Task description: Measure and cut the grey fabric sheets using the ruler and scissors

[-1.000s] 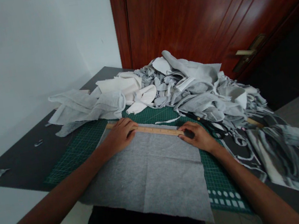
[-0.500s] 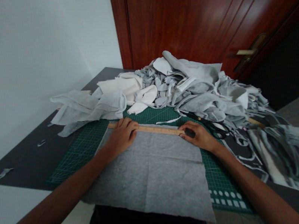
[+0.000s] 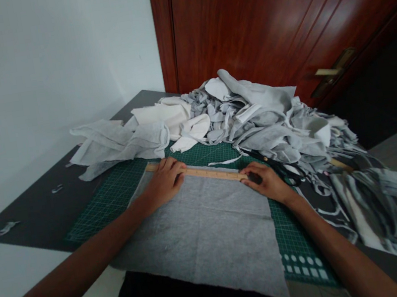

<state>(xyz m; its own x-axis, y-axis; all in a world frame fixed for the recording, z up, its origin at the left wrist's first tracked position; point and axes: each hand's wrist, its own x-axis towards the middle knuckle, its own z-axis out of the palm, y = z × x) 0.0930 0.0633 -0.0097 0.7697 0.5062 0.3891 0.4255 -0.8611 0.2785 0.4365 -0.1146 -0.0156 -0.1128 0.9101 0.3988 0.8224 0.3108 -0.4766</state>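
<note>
ruler [image 3: 206, 173] is laid on the grey fabric [image 3: 203, 228] along its far edge; long axis left-to-right | left hand [image 3: 164, 183] is pressed flat and open on its left part | right hand [image 3: 269, 184] is curled round a small dark object [image 3: 255, 177] at its right end

Wall [image 3: 38, 68]: white, plain, at left.
Door [image 3: 257, 18]: reddish wood, brass handle [image 3: 330, 71], beyond the tabletop's far edge.
Tabletop [image 3: 30, 207]: dark grey.
Light: soft, even.
</note>
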